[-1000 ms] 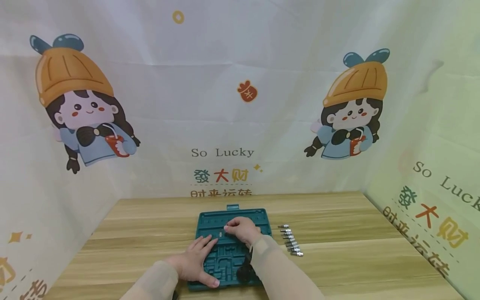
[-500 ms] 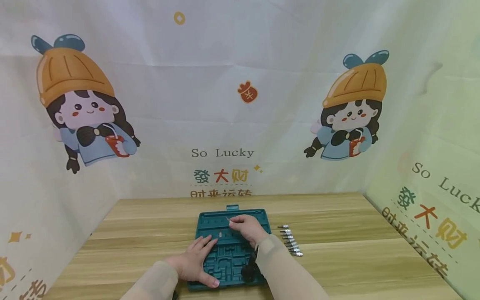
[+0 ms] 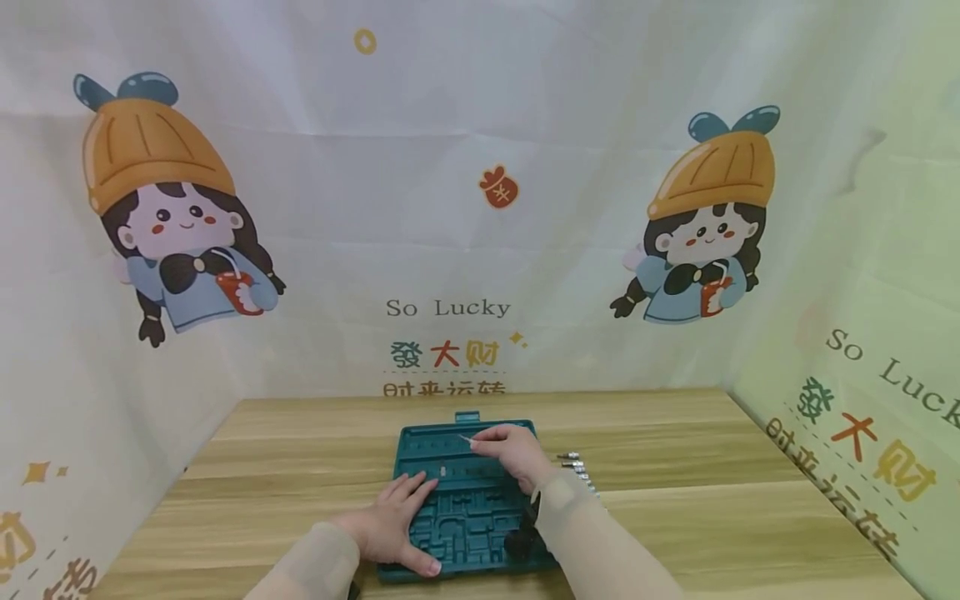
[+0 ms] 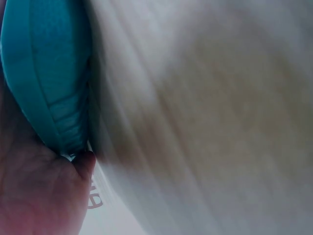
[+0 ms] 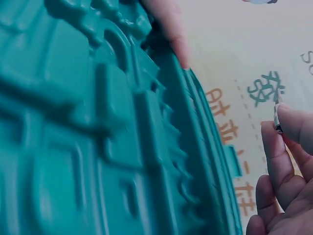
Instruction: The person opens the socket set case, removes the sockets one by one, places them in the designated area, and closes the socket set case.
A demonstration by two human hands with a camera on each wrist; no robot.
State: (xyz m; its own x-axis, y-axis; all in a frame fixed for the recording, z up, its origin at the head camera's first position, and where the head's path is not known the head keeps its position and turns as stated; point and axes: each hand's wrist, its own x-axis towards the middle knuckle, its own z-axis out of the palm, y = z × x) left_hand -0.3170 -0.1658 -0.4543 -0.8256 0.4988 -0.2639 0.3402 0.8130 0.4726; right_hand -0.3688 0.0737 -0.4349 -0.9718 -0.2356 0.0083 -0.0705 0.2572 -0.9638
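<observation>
A teal moulded tool case lies open on the table. My left hand rests on its left side, fingers spread, with the thumb at the front left corner. In the left wrist view the palm sits against the case's outer edge. Over the far part of the case, my right hand pinches a small silver bit socket between thumb and fingertips, its thin tip pointing away. One small silver piece sits in a slot of the case, right by the left fingertips.
Several silver bit sockets lie in a row on the wooden table right of the case, partly behind the right sleeve. A latch sticks out at the case's far edge. A printed cloth hangs behind.
My right hand has risen from the slots in the case and moved right with the bit socket, now covering part of the socket row. My left hand has stayed in place.
</observation>
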